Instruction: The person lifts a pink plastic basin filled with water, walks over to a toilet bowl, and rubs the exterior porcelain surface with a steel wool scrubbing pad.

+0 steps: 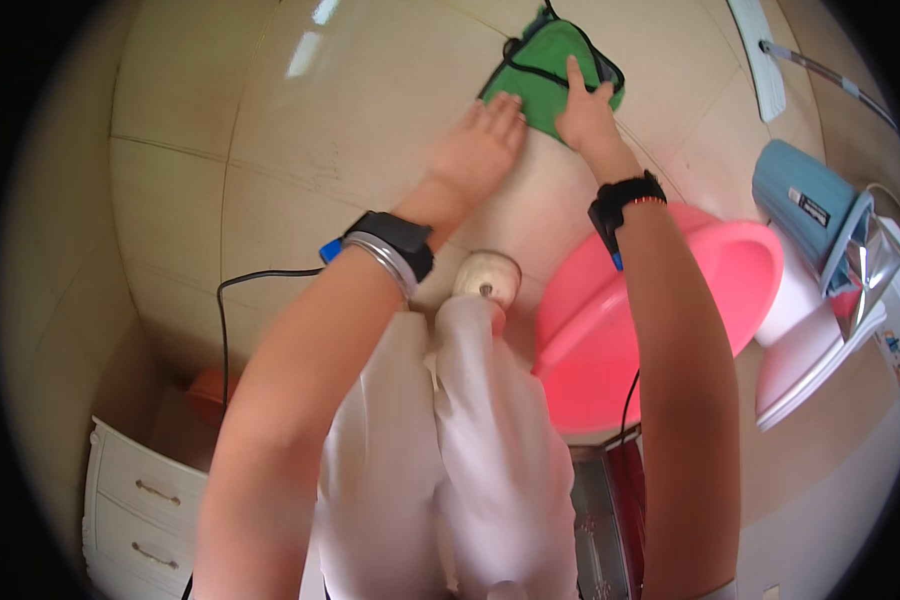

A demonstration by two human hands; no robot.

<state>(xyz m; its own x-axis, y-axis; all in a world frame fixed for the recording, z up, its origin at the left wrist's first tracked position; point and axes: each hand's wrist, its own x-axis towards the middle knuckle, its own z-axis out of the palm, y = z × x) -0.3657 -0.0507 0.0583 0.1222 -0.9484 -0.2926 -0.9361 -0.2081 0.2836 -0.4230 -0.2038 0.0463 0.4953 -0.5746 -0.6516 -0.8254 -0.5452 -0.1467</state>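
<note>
A green fabric bag (542, 98) with black trim and a dark strap or cord lies on the tiled floor at the far side. My left hand (482, 150), slightly blurred, reaches its near left edge with fingers stretched out flat, the tips at or just touching the cloth. Across the bag's right part lies my right hand (587, 122), its index finger pointing away from me and another finger spread to the side. Neither hand visibly grips the bag. Its underside is hidden.
Pink basins (580, 330) stand under my right forearm. Further right are a blue bin (805, 205) with a silvery liner and a mop (760, 60). A white drawer cabinet (145, 500) is at the lower left. My shoe (490, 275) rests on the floor; a black cable (222, 320) trails left.
</note>
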